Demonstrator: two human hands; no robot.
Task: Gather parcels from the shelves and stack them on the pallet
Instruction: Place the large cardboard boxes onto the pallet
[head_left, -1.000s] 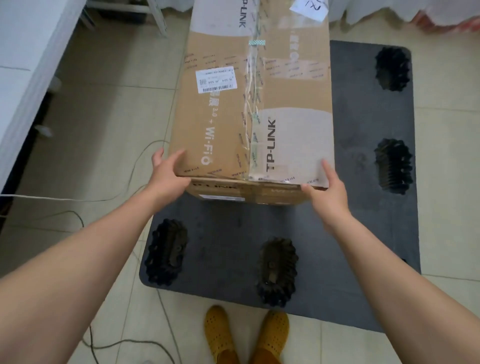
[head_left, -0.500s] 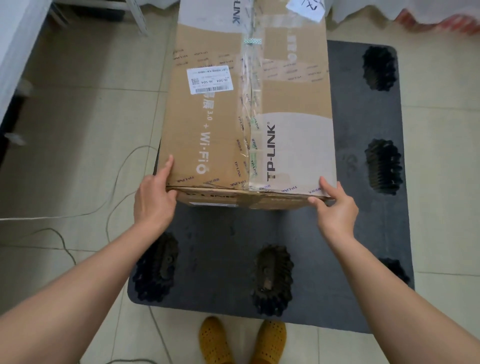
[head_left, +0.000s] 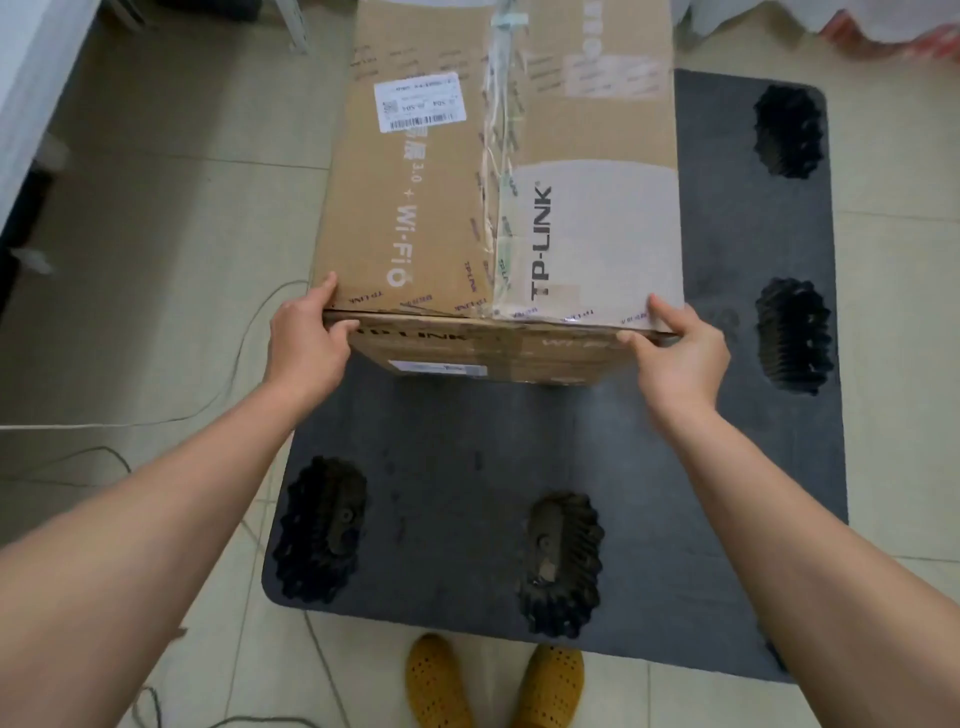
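A large brown cardboard parcel (head_left: 498, 197) with TP-LINK print and a white barcode label lies over the left part of the dark grey pallet (head_left: 467, 457) on the floor. My left hand (head_left: 306, 343) grips the parcel's near left corner, thumb on the front face and fingers on top. My right hand (head_left: 680, 353) grips the near right corner the same way. The parcel's far end runs out of the frame at the top.
The pallet has several dark ribbed recesses (head_left: 792, 338) along its right and near sides. Thin cables (head_left: 249, 353) lie on the tiled floor at the left. A white shelf edge (head_left: 36, 88) stands at the far left. My yellow shoes (head_left: 493, 680) are at the pallet's near edge.
Both hands have shifted from flat against the parcel's near corners to gripping its near edge. The parcel has come lower and slightly nearer over the pallet.
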